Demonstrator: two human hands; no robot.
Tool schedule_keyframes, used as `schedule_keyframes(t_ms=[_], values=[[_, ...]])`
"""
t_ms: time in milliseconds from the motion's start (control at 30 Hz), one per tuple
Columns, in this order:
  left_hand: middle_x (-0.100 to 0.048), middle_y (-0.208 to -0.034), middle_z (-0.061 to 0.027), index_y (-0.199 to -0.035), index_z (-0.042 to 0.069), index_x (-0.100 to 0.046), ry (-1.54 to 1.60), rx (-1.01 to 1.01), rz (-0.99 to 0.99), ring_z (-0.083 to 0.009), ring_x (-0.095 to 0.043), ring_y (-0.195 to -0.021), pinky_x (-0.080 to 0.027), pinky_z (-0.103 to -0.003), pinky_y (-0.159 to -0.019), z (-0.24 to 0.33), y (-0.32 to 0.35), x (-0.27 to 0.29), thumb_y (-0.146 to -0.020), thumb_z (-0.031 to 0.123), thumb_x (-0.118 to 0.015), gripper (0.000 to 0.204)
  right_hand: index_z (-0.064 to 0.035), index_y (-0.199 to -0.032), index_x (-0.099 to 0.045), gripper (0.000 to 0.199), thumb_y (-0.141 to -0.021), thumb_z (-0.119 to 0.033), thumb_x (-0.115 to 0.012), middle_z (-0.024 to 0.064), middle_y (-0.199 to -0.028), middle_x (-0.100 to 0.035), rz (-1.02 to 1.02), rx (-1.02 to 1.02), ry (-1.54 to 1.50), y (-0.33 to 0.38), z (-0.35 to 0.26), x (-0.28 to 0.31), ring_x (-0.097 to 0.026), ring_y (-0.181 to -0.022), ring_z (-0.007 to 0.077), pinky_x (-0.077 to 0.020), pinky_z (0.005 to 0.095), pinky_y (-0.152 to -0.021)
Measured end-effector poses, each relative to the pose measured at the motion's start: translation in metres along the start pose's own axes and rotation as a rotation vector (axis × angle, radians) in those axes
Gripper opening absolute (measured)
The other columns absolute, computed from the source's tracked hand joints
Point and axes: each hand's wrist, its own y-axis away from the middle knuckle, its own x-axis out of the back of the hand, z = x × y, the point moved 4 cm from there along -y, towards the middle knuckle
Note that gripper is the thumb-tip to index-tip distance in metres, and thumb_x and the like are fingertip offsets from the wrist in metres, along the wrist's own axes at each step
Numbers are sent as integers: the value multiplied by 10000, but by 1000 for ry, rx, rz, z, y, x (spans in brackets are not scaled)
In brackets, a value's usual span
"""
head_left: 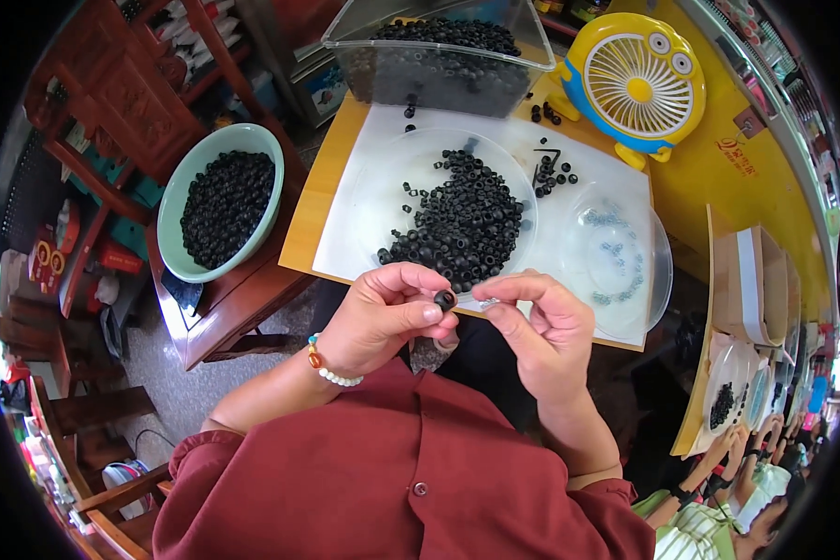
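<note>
My left hand (383, 315) pinches a round black piece with a hole (445, 300) between thumb and forefinger. Close beside it, my right hand (546, 331) holds a small clear piece (488, 302) at the tips of its thumb and forefinger; its exact kind is too small to make out. The two pieces are slightly apart. Just beyond my hands, a pile of similar black pieces (467, 219) lies on a round clear plate (375, 187). To the right, small clear pieces (616, 250) are scattered on another clear plate (661, 271).
A clear bin (345, 79) of black pieces stands at the back. At left, a pale green basin (165, 215) full of them rests on a wooden chair (238, 308). A yellow-and-blue fan (637, 89) and a hex key (546, 154) are at back right. Other people's hands (733, 453) work lower right.
</note>
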Motion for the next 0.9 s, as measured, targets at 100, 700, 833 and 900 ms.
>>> schedule_keyframes(t_ms=[100, 700, 833, 900], values=[[-642, -966, -113, -1071, 3, -613, -139, -74, -8, -173, -659, -834, -560, -274, -745, 7, -1, -1, -837, -46, -601, 240, 28, -897, -625, 169, -760, 127, -621, 115, -872, -624, -57, 146, 89, -7, 0, -13, -592, -845, 169, -476, 257, -749], [-644, -942, -76, -984, 30, -685, -694, -215, -190, -105, -607, -818, -500, -223, -687, 20, 13, 2, -778, -42, -675, 218, -43, -734, -586, 157, -726, -2, -737, 6, -719, -618, -541, -332, -65, -20, 20, -26, -574, -647, 67, -432, 199, -571], [-655, -927, -94, -1003, -7, -658, -258, -3, 0, -127, -634, -791, -522, -241, -696, 6, 13, 27, -823, -18, -634, 182, -62, -760, -500, 243, -752, -17, -739, 2, -716, -597, -441, -472, -161, -18, 30, -44, -578, -670, 47, -426, 178, -570], [-662, -908, -112, -1031, -16, -638, -98, 69, 44, -160, -657, -777, -547, -267, -714, 1, 15, 34, -854, 0, -601, 181, -63, -802, -511, 241, -741, 18, -730, -5, -791, -557, -375, -495, -299, -22, 32, -50, -559, -728, 73, -473, 207, -661]])
